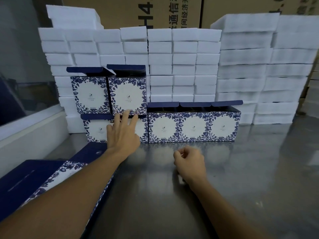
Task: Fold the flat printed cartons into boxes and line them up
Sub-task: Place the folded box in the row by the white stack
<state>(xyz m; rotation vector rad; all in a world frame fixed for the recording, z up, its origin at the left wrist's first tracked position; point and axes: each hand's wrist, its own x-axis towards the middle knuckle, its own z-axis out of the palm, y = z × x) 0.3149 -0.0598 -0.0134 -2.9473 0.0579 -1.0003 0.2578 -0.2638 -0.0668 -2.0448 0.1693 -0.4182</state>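
On the brushed, reflective steel table, folded blue-and-white floral printed cardboard boxes stand in a row along its far edge, their dark navy lid flaps raised. Five make up the bottom row: the leftmost box, a second box mostly hidden behind the left hand, then the third box, fourth box and fifth box, side walls touching. Two more sit stacked on the left end of that row: an upper left box and an upper right box, touching each other.

The left hand reaches across with fingers straight and spread, fingertips against the lower front edge of the upper right box where it meets the row beneath; it holds nothing. The right hand hovers low over the middle of the table, fingers curled loosely inward toward the thumb; it appears to hold nothing, though the palm side is turned away.

At the near left corner lies a stack of flat navy and floral printed cartons, partly under the left forearm.

Behind the boxes, stacks of white foam blocks rise like a wall along the far edge, with taller, wider white foam slabs at the far right. Brown corrugated shipping cartons with black print stand behind them.
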